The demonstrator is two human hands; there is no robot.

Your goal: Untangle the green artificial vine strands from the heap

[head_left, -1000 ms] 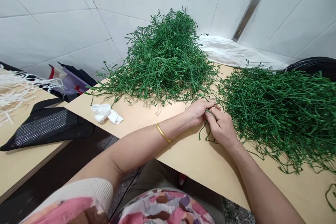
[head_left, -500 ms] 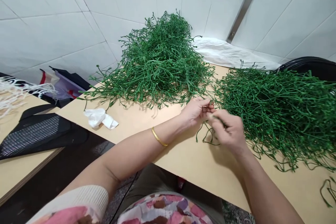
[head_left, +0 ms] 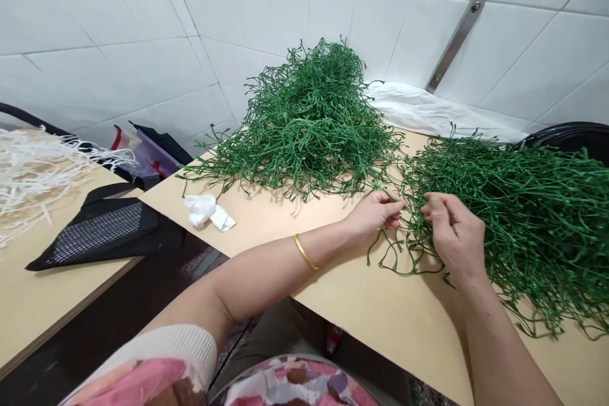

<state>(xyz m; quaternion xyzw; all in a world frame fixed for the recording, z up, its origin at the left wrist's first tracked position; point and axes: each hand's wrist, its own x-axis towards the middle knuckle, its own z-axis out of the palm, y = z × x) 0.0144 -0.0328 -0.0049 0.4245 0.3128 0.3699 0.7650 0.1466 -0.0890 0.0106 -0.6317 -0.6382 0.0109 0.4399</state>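
The left hand [head_left: 373,212] has its fingers curled closed on a green stem [head_left: 387,193] — the right hand [head_left: 454,235] is half open, its fingertips [head_left: 425,208] in the tangle at the near edge of the right pile [head_left: 533,228]. Loose loops [head_left: 404,260] lie on the tabletop [head_left: 380,317] beneath; another pile [head_left: 304,127] sits by the back edge.

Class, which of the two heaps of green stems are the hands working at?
The spread-out heap of thin green stems on the right, which the right hand reaches into; the taller domed heap by the wall lies farther off.
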